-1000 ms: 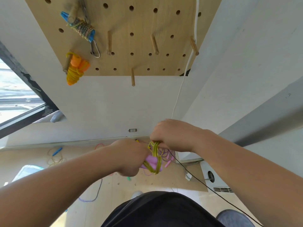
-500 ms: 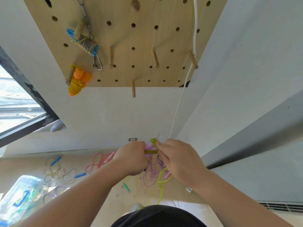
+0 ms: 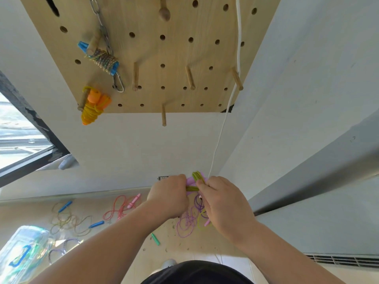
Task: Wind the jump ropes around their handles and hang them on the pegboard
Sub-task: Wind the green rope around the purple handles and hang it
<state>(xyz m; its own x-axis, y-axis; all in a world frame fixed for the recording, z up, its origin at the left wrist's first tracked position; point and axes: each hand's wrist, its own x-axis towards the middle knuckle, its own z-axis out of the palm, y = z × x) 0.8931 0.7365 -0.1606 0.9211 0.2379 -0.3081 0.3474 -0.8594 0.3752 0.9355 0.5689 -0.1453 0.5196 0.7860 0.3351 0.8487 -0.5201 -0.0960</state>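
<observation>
the jump rope in hand is a thin yellow-green cord [image 3: 192,188] wound in tight bands across a pair of lilac handles [image 3: 189,179]. it is held in the air at chest height, in front of the white wall and well below the bottom edge of the pegboard [image 3: 205,58]. the left hand [image 3: 168,196] has its fingers [image 3: 180,180] curled round the handles, clamping them side by side. the right hand [image 3: 224,203] pinches the cord, fingers [image 3: 202,184] closed on the strands at the top of the bundle.

the bundle looks light. the handles seem to be smooth, stiff plastic, and the cord looks springy and glossy, so the coils will likely slip loose if the pinch eases. the safest hold is probably across the wound middle, thumb on the last turn, leaving a loop free for a peg.

the pegboard is pale plywood with round holes and plain wooden dowels. bare pegs [image 3: 190,77] stand along its lower rows. near its lower-left corner an orange wound rope [image 3: 92,108] hangs from a peg. above that hangs a blue-handled braided bundle [image 3: 102,58], beside a steel chain [image 3: 102,29].

on the wooden floor lie loose ropes: a pink one [image 3: 121,208], a purple one [image 3: 187,221] and a tan one with blue handles [image 3: 69,221].
</observation>
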